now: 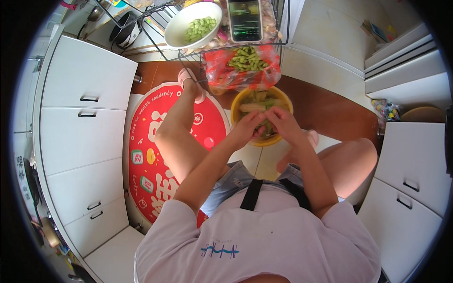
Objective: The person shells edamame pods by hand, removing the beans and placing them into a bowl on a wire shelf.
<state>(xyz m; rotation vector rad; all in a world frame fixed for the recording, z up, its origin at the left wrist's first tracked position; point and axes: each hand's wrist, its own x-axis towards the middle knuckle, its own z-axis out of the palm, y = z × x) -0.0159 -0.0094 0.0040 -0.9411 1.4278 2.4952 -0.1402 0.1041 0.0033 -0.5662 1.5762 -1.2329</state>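
My left hand and my right hand meet at the fingertips over a yellow bucket, fingers curled in. Anything pinched between them is too small or hidden to make out. Inside the bucket lie empty green pods and pale corn husks. Just beyond it, a red-and-clear plastic bag holds plump green soybean pods. Higher up, a white bowl contains shelled green beans, set in a black wire rack.
A smartphone with its screen lit lies on garlic bulbs in the rack. A red round mat spreads under my left leg. White cabinets stand on the left, more white drawers on the right. A black pot sits at the upper left.
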